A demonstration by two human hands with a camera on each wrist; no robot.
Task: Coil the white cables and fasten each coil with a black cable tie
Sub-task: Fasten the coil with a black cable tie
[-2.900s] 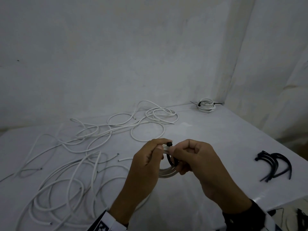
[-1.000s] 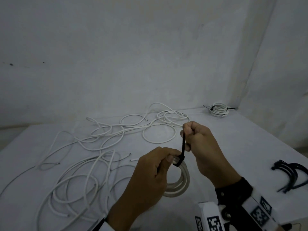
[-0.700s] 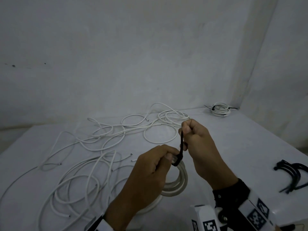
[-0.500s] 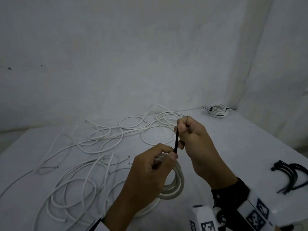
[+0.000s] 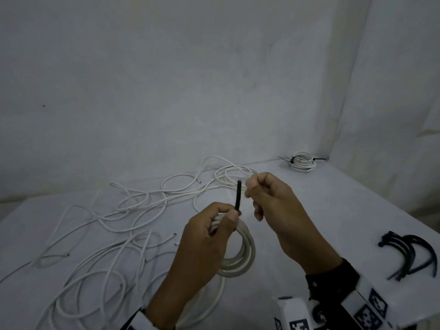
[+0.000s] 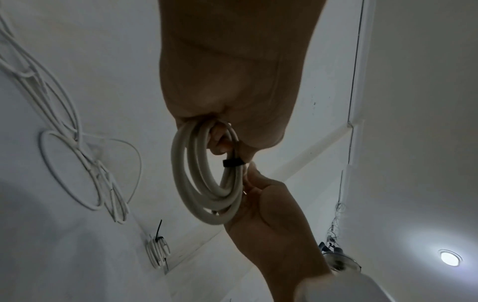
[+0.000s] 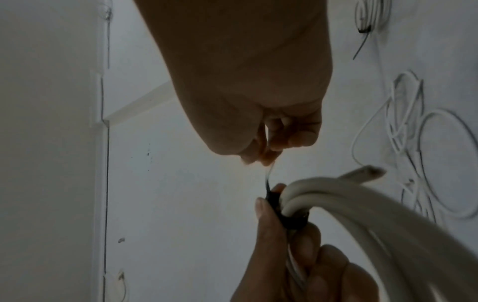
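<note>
A small coil of thick white cable (image 5: 240, 253), bound by a black plastic cable tie (image 5: 237, 196) whose tail stands upright, hangs above the white table (image 5: 333, 210). The left hand (image 5: 207, 244) grips the coil at the tie. The right hand (image 5: 273, 206), fingers curled, holds nothing just beside the tail.

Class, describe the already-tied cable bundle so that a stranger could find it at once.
Look to the far right corner of the white table, where the two walls meet. A small coiled cable lies there alone, the only one on the table bound with a black tie; the rest sprawl loose.
</note>
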